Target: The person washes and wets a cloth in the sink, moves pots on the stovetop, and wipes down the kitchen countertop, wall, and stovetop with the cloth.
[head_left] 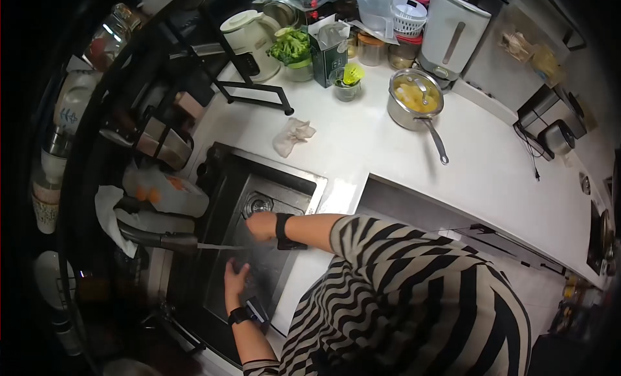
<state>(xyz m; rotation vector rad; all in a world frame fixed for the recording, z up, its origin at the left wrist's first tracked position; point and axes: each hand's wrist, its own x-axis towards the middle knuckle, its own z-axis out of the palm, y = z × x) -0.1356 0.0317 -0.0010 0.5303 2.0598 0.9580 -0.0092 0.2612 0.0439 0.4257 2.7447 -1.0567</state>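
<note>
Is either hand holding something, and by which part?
The left hand looks empty, fingers spread. The right hand is curled over the sink; whether it holds anything cannot be told.

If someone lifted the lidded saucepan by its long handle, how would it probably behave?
The saucepan should stay stiff, but likely feels front-heavy: yellow pieces seem to fill much of it, and the handle sticks out one side. The see-through lid might slide if tilted, as no clamp shows.

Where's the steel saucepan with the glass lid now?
Head view, upper right: the steel saucepan sits on the white counter beside the tall grey appliance.
</note>
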